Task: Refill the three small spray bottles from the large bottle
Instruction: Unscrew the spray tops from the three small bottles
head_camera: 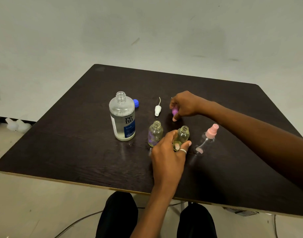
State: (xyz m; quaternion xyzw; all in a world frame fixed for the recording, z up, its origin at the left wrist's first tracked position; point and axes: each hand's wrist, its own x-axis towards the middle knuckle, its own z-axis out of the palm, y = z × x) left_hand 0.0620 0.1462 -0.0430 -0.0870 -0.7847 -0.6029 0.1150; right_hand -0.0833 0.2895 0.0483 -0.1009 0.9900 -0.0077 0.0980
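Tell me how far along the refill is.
Done: the large bottle is uncapped, blue cap beside it; the left small bottle stands open, a white spray head behind it. In hand: the left hand grips the open middle small bottle, the right hand holds a purple spray head. Left: the right small bottle has its pink sprayer on; fill levels are unclear.

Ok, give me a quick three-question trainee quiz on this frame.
1. True or false: the large bottle is capped.
2. Which small bottle has its sprayer on? A) left B) middle C) right bottle
3. What does the left hand grip?
Key: 1 false, its neck is open; 2 C; 3 the middle bottle.
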